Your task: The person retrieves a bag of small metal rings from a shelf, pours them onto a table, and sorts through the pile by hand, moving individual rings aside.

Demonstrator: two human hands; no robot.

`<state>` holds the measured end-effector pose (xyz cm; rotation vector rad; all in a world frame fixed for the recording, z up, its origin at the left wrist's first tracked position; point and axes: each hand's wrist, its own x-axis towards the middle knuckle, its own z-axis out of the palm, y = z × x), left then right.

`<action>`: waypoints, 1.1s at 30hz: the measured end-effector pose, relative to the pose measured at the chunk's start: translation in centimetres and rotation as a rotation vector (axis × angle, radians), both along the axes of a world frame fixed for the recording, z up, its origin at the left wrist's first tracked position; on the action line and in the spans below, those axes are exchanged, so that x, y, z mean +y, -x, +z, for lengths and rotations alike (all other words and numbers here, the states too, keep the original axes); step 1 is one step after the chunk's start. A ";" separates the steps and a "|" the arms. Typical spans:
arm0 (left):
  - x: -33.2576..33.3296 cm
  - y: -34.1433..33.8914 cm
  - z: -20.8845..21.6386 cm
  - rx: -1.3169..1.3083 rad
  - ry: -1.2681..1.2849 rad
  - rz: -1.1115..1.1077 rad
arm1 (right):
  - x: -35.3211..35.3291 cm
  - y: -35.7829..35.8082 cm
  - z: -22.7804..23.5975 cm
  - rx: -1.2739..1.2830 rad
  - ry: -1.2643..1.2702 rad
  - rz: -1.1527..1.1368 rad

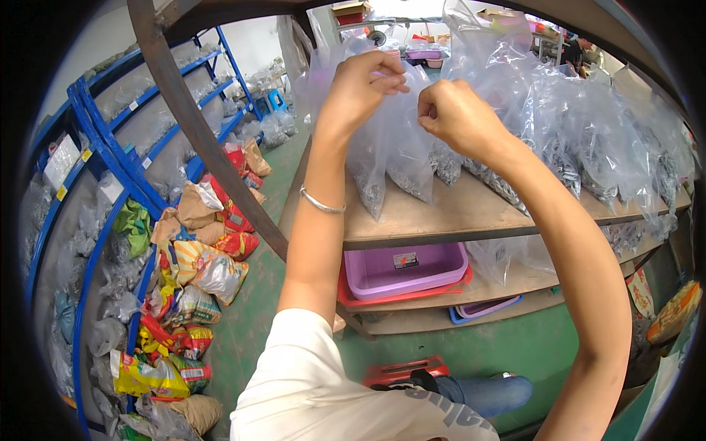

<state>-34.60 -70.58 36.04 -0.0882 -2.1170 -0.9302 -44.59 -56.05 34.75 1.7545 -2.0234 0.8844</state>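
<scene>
Clear plastic bags with small grey metal parts in their lower corners stand in a row on a wooden shelf (441, 220). My left hand (365, 84), a silver bangle on its wrist, is raised at the top of one clear plastic bag (407, 151), with bent fingers closed on its film. Just right of it, my right hand (460, 114) is closed in a pinch at the same bag's upper edge; its fingertips are partly hidden. The bag hangs below and between both hands, its pointed bottom resting on the shelf. Fuller bags (544, 125) crowd to the right.
A dark metal post (198, 125) slants at the left of the shelf. Under it sit purple baskets (404, 272) and a red tray (349, 290). Blue racks (95, 140) with bagged goods line the left wall; packed sacks (209, 268) lie along the floor.
</scene>
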 end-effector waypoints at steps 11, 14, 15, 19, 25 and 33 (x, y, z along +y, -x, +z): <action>-0.1 -1.0 0.2 -0.124 0.192 0.265 | 0.1 0.2 0.0 -0.006 0.015 -0.093; -0.2 -1.1 0.1 -0.149 0.224 0.292 | -0.1 0.2 -0.1 -0.003 0.038 -0.136; -0.4 -1.0 0.0 -0.159 0.243 0.302 | -0.2 0.2 -0.1 -0.005 0.040 -0.148; -0.6 -1.0 -0.2 -0.158 0.338 0.311 | -0.2 -0.1 -0.1 -0.002 0.054 -0.169; -0.7 -1.0 -0.4 -0.148 0.364 0.323 | -0.5 0.4 -0.2 -0.010 0.066 -0.163; 1.6 -1.0 -2.5 0.531 0.346 0.821 | -0.2 1.3 0.4 -0.258 -0.031 -0.089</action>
